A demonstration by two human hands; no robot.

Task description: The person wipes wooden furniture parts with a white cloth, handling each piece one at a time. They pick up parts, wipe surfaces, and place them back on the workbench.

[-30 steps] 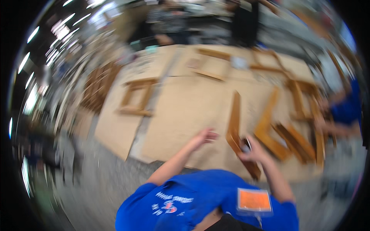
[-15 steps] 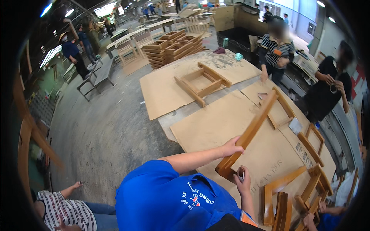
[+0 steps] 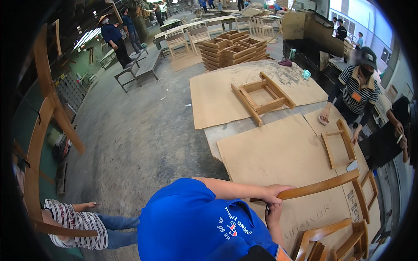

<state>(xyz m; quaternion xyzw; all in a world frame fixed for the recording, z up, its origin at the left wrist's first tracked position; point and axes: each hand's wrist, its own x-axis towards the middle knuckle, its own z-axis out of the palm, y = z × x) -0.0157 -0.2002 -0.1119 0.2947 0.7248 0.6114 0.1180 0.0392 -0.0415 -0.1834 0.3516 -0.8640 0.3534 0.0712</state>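
My left hand point(image 3: 278, 193) is closed around the near end of an L-shaped brown wooden furniture frame piece point(image 3: 320, 185). Its long curved bar reaches right across the cardboard-covered table, and a shorter leg point(image 3: 362, 201) bends off its far end. Just below the left hand, my right hand point(image 3: 273, 214) is closed near the same end of the wood. A small dark edge shows by its fingers; what it grips is mostly hidden. Close to the right forearm lie more brown wooden frame parts point(image 3: 320, 235).
Brown cardboard point(image 3: 257, 148) covers the table. An assembled wooden frame point(image 3: 263, 96) lies on the far sheet, with stacked frames point(image 3: 233, 48) behind. Across the table a person in a striped shirt point(image 3: 355, 93) handles another frame point(image 3: 338, 145). Someone in striped clothing point(image 3: 78, 222) is at lower left.
The wooden piece has swung from pointing away to lying rightward and lower. My hands have come together at its near end. The view has shifted left, and the person opposite leans over the table.
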